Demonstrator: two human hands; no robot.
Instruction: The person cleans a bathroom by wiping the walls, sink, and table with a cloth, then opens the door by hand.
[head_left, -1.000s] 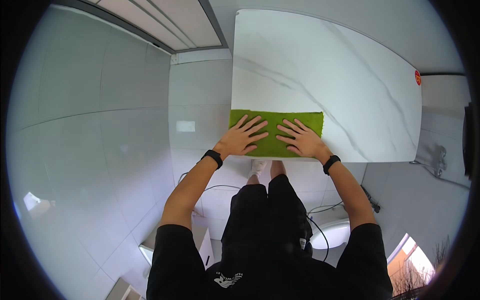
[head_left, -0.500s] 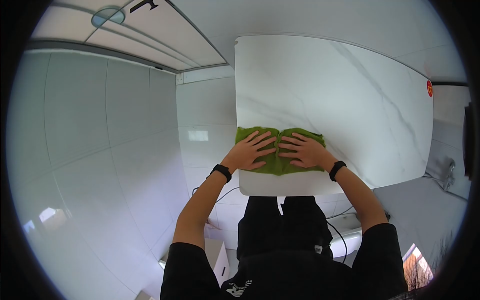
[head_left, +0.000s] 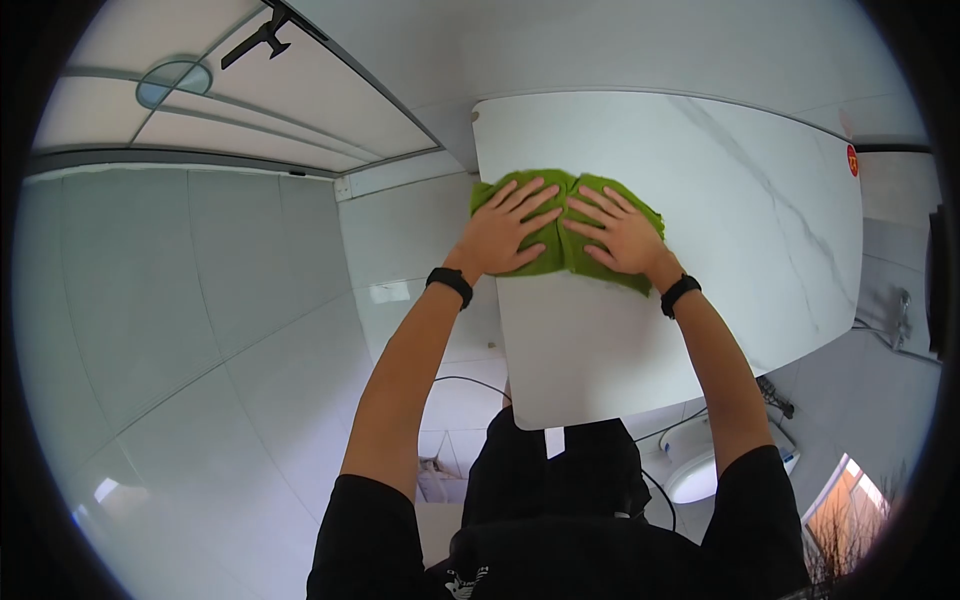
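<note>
A green cloth (head_left: 552, 262) lies spread on the white marble-patterned tabletop (head_left: 600, 350), along its left side. Pressed flat on the cloth's left half is my left hand (head_left: 507, 230), fingers spread toward the upper right. My right hand (head_left: 624, 236) rests palm down on the other half, its fingers apart and pointing to the upper left. Both hands are open and touch the cloth from above, neither gripping it. The cloth bunches in a small crease between them. Each wrist wears a black band.
A red round sticker (head_left: 852, 160) marks the tabletop's right edge. Behind the far left corner stands a framed door (head_left: 330, 110) with a black handle (head_left: 262, 40). A white toilet (head_left: 693, 484) is below the table at the right, near a dark cable. Tiled walls surround the space.
Both hands have slid the green cloth away from my body, farther up the tabletop. My arms are more stretched out. The camera view has shifted slightly.
</note>
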